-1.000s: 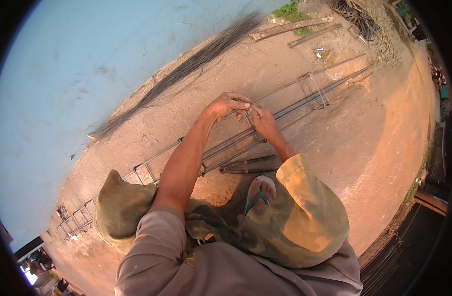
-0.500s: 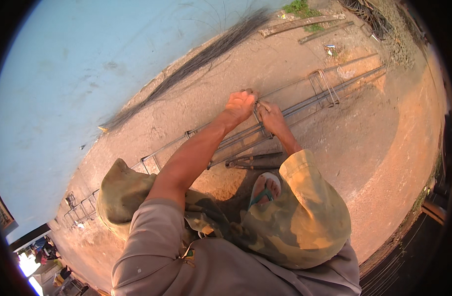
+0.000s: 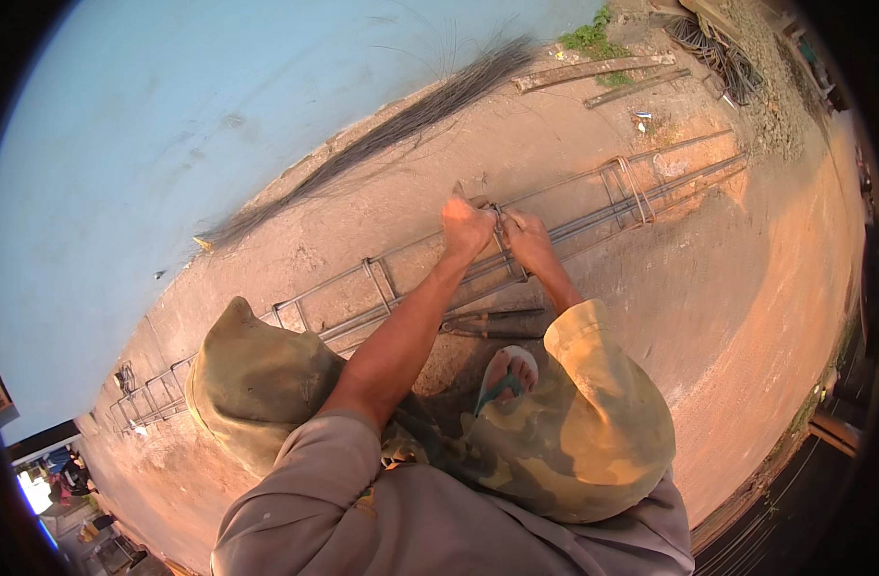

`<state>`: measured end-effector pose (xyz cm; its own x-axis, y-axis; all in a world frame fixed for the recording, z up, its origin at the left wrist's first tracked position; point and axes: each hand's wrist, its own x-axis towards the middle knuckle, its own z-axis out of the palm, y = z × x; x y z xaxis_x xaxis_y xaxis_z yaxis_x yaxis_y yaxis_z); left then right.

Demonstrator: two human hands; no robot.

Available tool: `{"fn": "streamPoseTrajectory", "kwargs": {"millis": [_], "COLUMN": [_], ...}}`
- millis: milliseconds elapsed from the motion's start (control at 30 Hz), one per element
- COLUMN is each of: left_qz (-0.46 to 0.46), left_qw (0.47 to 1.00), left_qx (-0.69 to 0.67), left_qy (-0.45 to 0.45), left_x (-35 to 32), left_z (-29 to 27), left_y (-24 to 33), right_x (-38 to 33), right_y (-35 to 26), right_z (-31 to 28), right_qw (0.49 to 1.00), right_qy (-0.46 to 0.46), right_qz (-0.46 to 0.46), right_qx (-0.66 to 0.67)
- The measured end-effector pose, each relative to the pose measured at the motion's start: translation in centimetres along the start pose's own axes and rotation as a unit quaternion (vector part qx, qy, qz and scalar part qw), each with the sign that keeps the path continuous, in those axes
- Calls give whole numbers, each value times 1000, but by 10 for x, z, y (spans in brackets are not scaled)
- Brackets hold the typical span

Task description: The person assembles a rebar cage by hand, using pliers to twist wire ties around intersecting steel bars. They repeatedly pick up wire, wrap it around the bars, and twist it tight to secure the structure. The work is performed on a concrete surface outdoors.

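1. Head view, work: a long frame of metal bars (image 3: 593, 223) lies slantwise on the bare ground ahead of the person; both hands are at its far-side bar, where a crosspiece (image 3: 505, 252) meets it.
2. Head view, left hand (image 3: 468, 228): fingers clenched, apparently around a small dark piece (image 3: 479, 202); too small to identify.
3. Head view, right hand (image 3: 529, 242): fingers bent beside the top of the crosspiece; cannot tell whether they grasp it or only rest there.
4. Head view, surroundings: loose hoops (image 3: 635, 189) stand on the frame further right; a long-handled tool (image 3: 506, 313) lies nearer the person, beside a sandalled foot (image 3: 511, 376). Thin wires (image 3: 391, 130) lie along the blue wall (image 3: 170, 125).
5. Judgement: step in hand looks like fastening the corner joint. Next move calls for steadying the crosspiece with the right hand while the left tightens.
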<state>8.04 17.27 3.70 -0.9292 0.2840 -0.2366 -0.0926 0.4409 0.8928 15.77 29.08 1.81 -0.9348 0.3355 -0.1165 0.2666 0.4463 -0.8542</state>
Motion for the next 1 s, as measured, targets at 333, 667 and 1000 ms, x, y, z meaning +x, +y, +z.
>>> {"fn": "streamPoseTrajectory", "kwargs": {"millis": [333, 667, 1000], "left_qz": [48, 96, 184], "left_qw": [999, 990, 975], "left_qx": [18, 51, 0], "left_qy": [14, 90, 127], "left_x": [-4, 0, 1], "left_z": [-1, 22, 17], "left_y": [10, -12, -24], "right_x": [53, 118, -21], "right_y": [-87, -94, -105], "right_z": [-57, -60, -73], "right_qw": [802, 737, 882], "right_qy": [-236, -396, -256], "right_qz": [-211, -57, 306], "right_qx": [-507, -545, 250]}}
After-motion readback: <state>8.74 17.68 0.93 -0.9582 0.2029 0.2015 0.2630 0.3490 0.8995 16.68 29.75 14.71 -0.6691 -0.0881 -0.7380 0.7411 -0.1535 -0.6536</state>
